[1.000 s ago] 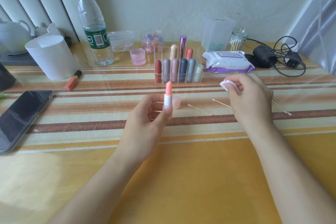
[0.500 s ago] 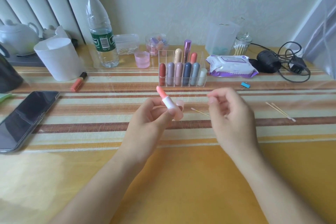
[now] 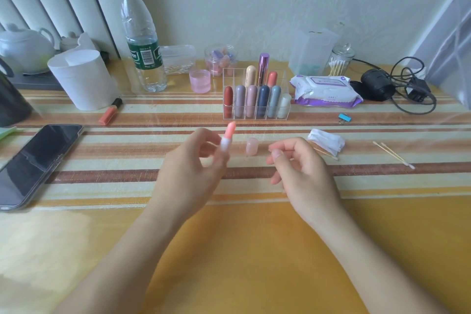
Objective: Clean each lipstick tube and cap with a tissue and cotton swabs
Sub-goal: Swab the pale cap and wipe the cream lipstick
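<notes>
L hand [image 3: 188,173] & R hand [image 3: 300,173] bare, forearms [image 3: 122,250] bare too, nails [image 3: 276,153] short & plain

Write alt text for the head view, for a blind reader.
A left hand holds an uncapped pink lipstick, tilted, over a striped table; the right hand is beside it, fingers curled. A pink cap stands between them; a tissue and cotton swabs lie to the right, a clear lipstick organiser behind.

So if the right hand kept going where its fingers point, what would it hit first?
Probably the small pale pink translucent cap standing just left of the right hand. Depth is unclear, so the hand might pass above it.
</notes>
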